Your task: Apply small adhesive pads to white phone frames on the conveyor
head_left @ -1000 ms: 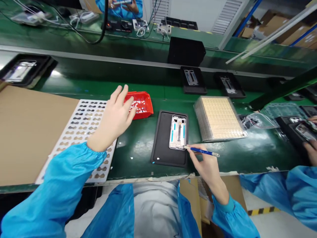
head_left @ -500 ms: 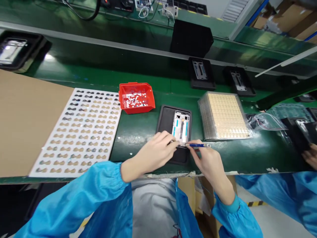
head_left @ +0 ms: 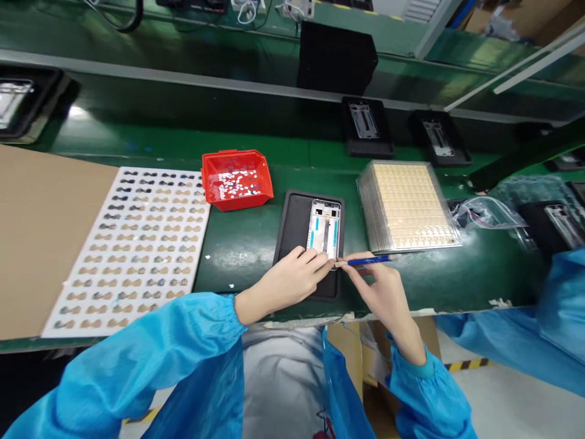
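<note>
A silver phone frame with light-blue strips lies in a black padded tray in front of me. My left hand rests across the frame's lower end, fingers laid out over it and pointing right. Between thumb and fingers of my right hand is a slim blue pen-like tool, held nearly level. Its left tip meets the lower right corner of the frame, close to my left fingertips. Whatever lies right under the tip is too small to make out.
Left stand a red bin of small white pieces and a white sheet with rows of tan parts, beside cardboard. Right is a stack of clear trays. Behind sit black trays with frames. A co-worker's blue sleeve is at right.
The view has shifted, so the bench items sit a little further left. My left fingers have moved further over the frame's lower end. The co-worker's sleeve has come forward over the bench.
</note>
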`<action>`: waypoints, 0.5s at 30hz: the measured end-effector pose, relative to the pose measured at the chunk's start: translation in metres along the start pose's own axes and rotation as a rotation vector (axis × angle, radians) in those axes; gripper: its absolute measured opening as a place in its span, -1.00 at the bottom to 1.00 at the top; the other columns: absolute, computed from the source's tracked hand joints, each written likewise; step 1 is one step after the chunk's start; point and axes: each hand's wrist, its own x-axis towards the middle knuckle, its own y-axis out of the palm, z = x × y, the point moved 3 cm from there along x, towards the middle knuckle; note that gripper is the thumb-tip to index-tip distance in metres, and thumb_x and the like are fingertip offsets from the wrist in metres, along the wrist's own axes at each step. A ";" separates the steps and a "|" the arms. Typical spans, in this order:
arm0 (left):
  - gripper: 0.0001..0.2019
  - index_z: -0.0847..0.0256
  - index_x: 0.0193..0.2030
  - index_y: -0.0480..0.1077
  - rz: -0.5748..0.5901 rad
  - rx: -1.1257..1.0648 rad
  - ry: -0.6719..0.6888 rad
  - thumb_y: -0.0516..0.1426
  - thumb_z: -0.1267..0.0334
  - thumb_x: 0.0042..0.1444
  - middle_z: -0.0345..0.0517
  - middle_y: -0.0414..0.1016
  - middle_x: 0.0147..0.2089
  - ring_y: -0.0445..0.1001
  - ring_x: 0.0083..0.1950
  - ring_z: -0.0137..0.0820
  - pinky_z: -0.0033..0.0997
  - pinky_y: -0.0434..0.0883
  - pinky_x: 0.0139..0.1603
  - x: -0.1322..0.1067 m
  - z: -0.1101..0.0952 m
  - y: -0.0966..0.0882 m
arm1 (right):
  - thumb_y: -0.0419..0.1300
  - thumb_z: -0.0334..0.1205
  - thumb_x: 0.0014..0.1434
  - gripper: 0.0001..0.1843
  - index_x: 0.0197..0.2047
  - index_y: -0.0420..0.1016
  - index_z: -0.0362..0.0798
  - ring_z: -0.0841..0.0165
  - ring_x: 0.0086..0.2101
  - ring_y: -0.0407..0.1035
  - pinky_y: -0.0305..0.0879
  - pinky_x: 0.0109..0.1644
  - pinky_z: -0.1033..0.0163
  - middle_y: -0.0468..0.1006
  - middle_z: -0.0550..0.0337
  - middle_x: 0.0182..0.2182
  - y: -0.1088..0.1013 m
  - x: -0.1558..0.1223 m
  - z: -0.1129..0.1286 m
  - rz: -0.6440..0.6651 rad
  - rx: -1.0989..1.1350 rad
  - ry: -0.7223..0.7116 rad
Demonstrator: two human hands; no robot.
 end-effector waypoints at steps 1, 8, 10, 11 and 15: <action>-0.50 0.31 0.49 0.34 0.008 0.010 0.010 0.13 0.34 0.45 0.12 0.55 0.19 0.48 0.21 -0.11 -0.21 0.35 0.09 0.000 0.000 0.000 | 0.29 0.03 0.48 -0.76 -0.10 0.62 0.06 0.12 -0.21 0.76 0.71 -0.15 0.13 0.82 0.07 -0.16 -0.002 -0.004 -0.003 -0.062 0.123 0.074; -0.61 0.39 0.35 0.43 0.013 -0.044 0.061 0.10 0.34 0.46 0.16 0.57 0.20 0.50 0.21 -0.10 -0.17 0.39 0.13 0.011 -0.001 -0.006 | 0.48 0.12 0.30 -0.66 -0.15 0.63 0.03 0.14 -0.27 0.76 0.75 -0.23 0.15 0.81 0.09 -0.24 -0.007 -0.017 0.015 -0.318 0.345 0.184; -0.59 0.37 0.38 0.40 -0.008 -0.124 0.013 0.11 0.33 0.45 0.16 0.57 0.16 0.52 0.20 -0.08 -0.16 0.43 0.11 0.010 0.000 -0.012 | 0.46 0.09 0.34 -0.71 -0.15 0.66 0.05 0.18 -0.31 0.74 0.74 -0.23 0.18 0.81 0.13 -0.25 -0.009 -0.013 0.031 -0.304 0.254 0.086; -0.57 0.36 0.41 0.37 -0.044 -0.172 -0.019 0.11 0.33 0.45 0.17 0.56 0.16 0.53 0.19 -0.08 -0.15 0.46 0.12 0.006 0.001 -0.016 | 0.44 0.07 0.36 -0.75 -0.15 0.68 0.07 0.19 -0.32 0.74 0.73 -0.23 0.20 0.80 0.16 -0.25 -0.011 -0.011 0.038 -0.292 0.189 0.033; -0.54 0.33 0.46 0.30 -0.385 -0.360 -0.238 0.02 0.39 0.48 0.18 0.55 0.21 0.53 0.16 -0.17 -0.19 0.52 0.21 -0.040 0.025 -0.035 | 0.36 0.12 0.41 -0.76 -0.11 0.71 0.17 0.12 -0.29 0.74 0.70 -0.20 0.13 0.81 0.18 -0.21 -0.020 0.002 0.054 -0.233 -0.052 -0.111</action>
